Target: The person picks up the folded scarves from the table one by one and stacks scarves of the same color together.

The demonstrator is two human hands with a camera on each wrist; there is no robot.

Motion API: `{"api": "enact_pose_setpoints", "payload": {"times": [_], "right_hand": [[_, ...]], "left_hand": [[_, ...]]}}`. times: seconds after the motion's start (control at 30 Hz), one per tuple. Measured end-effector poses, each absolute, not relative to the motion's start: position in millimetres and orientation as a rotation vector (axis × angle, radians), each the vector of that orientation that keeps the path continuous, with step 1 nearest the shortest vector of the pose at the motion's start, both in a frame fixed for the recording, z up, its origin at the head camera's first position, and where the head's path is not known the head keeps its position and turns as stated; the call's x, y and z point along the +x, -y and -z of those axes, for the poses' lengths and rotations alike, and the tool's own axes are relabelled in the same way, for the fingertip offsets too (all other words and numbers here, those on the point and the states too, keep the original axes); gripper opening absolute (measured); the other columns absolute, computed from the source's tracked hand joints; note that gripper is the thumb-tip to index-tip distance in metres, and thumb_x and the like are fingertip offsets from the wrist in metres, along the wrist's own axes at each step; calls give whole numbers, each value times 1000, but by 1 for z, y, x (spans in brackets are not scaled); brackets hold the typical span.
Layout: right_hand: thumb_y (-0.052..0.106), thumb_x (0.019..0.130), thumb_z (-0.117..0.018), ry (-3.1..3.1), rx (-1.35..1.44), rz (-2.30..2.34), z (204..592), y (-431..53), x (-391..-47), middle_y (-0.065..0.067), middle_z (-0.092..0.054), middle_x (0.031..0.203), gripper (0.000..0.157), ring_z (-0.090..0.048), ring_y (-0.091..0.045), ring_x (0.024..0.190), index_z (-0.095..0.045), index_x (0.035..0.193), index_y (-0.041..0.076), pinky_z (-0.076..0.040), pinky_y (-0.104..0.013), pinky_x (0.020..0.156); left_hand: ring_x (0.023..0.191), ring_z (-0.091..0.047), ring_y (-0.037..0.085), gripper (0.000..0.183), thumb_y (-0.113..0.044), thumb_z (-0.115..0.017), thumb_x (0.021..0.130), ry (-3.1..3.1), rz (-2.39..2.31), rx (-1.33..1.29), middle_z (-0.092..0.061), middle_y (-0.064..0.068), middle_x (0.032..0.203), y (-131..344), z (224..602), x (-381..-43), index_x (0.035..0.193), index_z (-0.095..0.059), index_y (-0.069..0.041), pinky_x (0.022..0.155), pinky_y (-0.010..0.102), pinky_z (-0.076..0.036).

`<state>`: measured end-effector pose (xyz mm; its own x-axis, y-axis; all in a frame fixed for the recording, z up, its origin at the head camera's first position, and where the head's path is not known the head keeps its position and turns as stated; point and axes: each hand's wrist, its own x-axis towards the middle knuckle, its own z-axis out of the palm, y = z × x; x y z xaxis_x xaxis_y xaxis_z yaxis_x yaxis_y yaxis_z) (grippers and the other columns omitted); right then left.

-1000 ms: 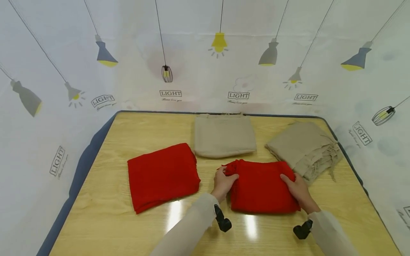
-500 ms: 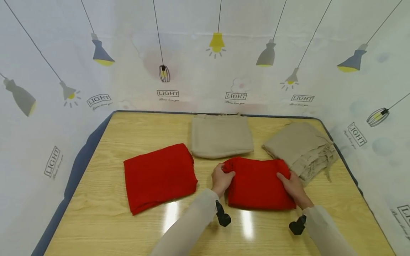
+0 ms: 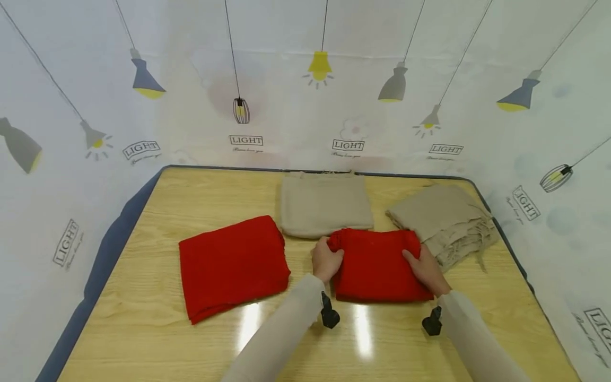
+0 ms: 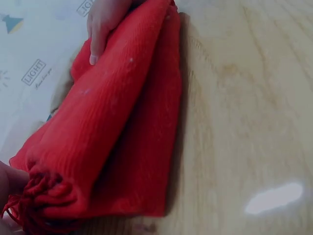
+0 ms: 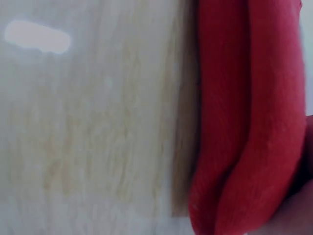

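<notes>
A folded red scarf lies towards the right front of the table, gripped at both ends. My left hand holds its left end, where knotted fringe shows in the left wrist view beside my fingers. At the opposite end, my right hand grips the side with the thumb on top; the fingers beneath are hidden. The right wrist view shows the scarf's thick folded edge, with only a dark bit of hand at the corner. Another folded red scarf lies to the left, untouched.
Behind the held scarf lies a folded beige scarf, its near edge close to the red one. A second beige scarf with loose fringe sits at the back right, near my right hand. Printed fabric hangs around the wooden table.
Both hands have shifted the held red scarf away from me, towards the beige scarf behind it. The head view has turned slightly right. The other scarves stay put.
</notes>
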<state>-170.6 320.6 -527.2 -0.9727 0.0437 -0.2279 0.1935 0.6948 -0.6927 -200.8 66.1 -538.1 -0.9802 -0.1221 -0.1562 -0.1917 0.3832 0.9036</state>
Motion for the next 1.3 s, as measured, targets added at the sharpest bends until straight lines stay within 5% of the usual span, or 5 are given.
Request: {"api": "enact_pose_setpoints", "payload": {"times": [0.37,0.7,0.87,1.0,1.3], "right_hand": [[31,103,-45,-2756,176,1039,523,-320,-172,-39,-44,124,63,-50,-52,106,-24,135,-20,-41,-58,90],[36,103,-46,-2540,135,1169,513,-326,-168,-39,-33,138,75,-45,-52,118,-10,145,-15,-39,-59,96],[36,101,-49,-2686,97,939,502,-328,-165,-42,-45,123,68,-55,-48,99,-26,134,-19,-47,-53,81],[32,99,-55,-2824,96,894,491,-322,-168,-31,-54,104,53,-56,-35,81,-42,120,-15,-45,-43,66],[36,97,-58,-2868,91,1080,483,-302,-175,-21,-56,99,49,-54,-31,85,-48,117,-8,-43,-38,70]], "left_hand": [[96,-64,33,30,-8,-69,86,-2595,-1675,-275,-68,16,102,-69,537,-200,113,-62,2,80,42,-52],[97,-62,34,39,-8,-67,85,-2557,-1678,-173,-65,20,105,-60,537,-200,118,-57,8,80,41,-51],[97,-58,31,36,-8,-67,84,-2602,-1654,-122,-61,17,104,-50,540,-199,115,-57,5,80,40,-49],[94,-57,29,28,-5,-68,81,-2653,-1678,-114,-60,14,98,-38,538,-200,107,-59,1,79,38,-48],[79,-54,20,23,-8,-64,87,-2525,-1743,-98,-57,11,96,-22,529,-203,109,-60,0,69,32,-46]]}}
